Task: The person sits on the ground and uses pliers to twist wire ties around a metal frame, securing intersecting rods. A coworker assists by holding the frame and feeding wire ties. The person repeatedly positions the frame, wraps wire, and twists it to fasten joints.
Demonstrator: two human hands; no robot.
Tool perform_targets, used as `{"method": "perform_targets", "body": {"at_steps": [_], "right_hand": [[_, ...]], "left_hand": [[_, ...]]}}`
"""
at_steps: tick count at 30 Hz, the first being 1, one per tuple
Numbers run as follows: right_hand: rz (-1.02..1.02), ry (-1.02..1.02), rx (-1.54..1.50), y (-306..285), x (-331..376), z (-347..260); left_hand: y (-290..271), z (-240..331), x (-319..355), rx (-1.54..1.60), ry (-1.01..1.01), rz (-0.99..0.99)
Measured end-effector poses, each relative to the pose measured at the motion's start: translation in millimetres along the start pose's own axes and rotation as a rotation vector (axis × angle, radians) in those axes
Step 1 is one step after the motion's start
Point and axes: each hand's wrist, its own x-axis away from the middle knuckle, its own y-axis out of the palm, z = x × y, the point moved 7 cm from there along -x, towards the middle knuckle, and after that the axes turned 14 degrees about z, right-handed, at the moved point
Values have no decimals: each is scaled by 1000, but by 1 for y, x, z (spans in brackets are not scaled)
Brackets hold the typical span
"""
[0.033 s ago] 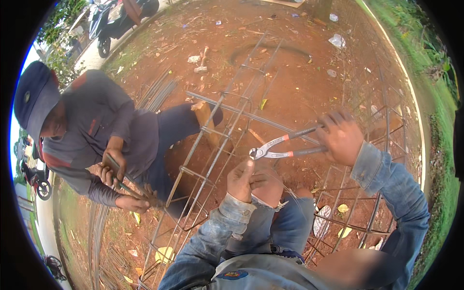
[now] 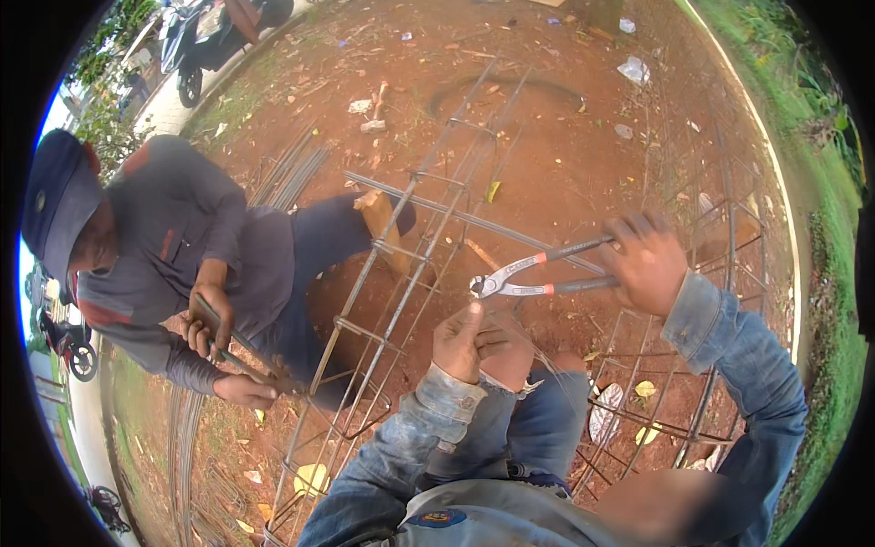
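My right hand (image 2: 645,262) is wrapped around the handles of a pair of end-cutting pincers (image 2: 520,279), which have dark grips with orange bands. The handles are spread apart, and the small jaws point left. Just below those jaws is my left hand (image 2: 463,342), thumb raised and fingers curled closed. Whatever lies inside its fingers is hidden. Thin loose wires (image 2: 544,358) run beside it over my knee. Left of my hands, a long rebar cage (image 2: 374,273) of straight bars and square stirrups slants away from me.
At left, a crouching co-worker (image 2: 182,246) in a cap grips a dark tool (image 2: 239,351) against the cage. Another rebar frame (image 2: 652,401) lies at right. Bundled rods (image 2: 296,173) rest on the reddish soil, with a wood block (image 2: 381,221) by the cage. Motorbikes stand beyond.
The whole view has shifted very slightly. My hands and the pincers keep nearly the same pose, and the co-worker's head has dipped a little.
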Motion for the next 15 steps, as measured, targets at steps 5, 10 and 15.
{"method": "perform_targets", "body": {"at_steps": [5,10,15], "right_hand": [[62,112,15,4,30,27],[23,373,-34,6,72,41],[-127,702,2,-44,130,41]], "left_hand": [[45,-10,5,27,-317,-3],[65,-27,21,163,-502,133],[71,3,87,-64,-620,221]]}}
